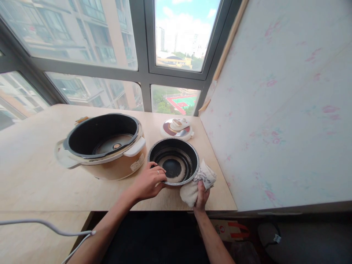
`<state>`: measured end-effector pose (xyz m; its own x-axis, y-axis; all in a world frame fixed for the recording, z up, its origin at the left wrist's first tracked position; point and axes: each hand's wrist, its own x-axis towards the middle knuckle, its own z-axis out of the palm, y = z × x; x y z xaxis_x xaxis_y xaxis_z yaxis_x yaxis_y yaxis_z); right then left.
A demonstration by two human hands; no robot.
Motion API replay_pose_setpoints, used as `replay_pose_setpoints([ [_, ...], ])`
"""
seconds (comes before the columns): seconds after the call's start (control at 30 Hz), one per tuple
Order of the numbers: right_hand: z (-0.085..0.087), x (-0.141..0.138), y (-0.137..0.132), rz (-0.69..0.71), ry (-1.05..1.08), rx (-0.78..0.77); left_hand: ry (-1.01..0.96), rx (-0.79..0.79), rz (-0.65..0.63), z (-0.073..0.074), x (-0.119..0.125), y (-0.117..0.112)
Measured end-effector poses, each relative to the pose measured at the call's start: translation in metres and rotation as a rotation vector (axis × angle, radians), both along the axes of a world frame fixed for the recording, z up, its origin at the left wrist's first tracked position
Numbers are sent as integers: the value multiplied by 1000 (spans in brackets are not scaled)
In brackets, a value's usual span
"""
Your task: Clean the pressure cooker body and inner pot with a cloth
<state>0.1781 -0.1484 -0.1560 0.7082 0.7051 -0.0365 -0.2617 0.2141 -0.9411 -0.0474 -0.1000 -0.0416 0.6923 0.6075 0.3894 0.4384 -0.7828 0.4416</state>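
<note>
A dark inner pot (173, 169) of an electric cooker stands on the wooden tabletop, its inside showing a pale ring around a dark centre. My left hand (150, 181), with a ring on one finger, grips the pot's near-left rim, fingers over the edge. In my right hand (202, 194) is a bunched white cloth (189, 192) with a dark pattern, pressed to the pot's outer right side. Left of the pot sits the cooker body (112, 170), lidless, with a black interior and a metal plate at the bottom. Behind the pot lies the round cooker lid (178, 128).
Windows (181, 36) rise behind the wooden table (33, 161); a flowered wall (275, 110) borders its right side. A grey cable (46, 223) crosses the lower left. Below the table's front edge, a bag with red handles (233, 230) lies at the right.
</note>
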Motion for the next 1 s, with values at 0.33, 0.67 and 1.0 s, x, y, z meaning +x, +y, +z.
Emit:
replay_pose_setpoints([
  [0.33, 6, 3, 3, 26, -3, 12, 184, 149, 301, 4, 92, -43],
  [0.67, 22, 2, 2, 86, -151, 53, 16, 367, 463, -4, 92, -32],
  [1.0, 95, 54, 57, 405, -499, -15, -333, 311, 495, 16, 48, 1],
])
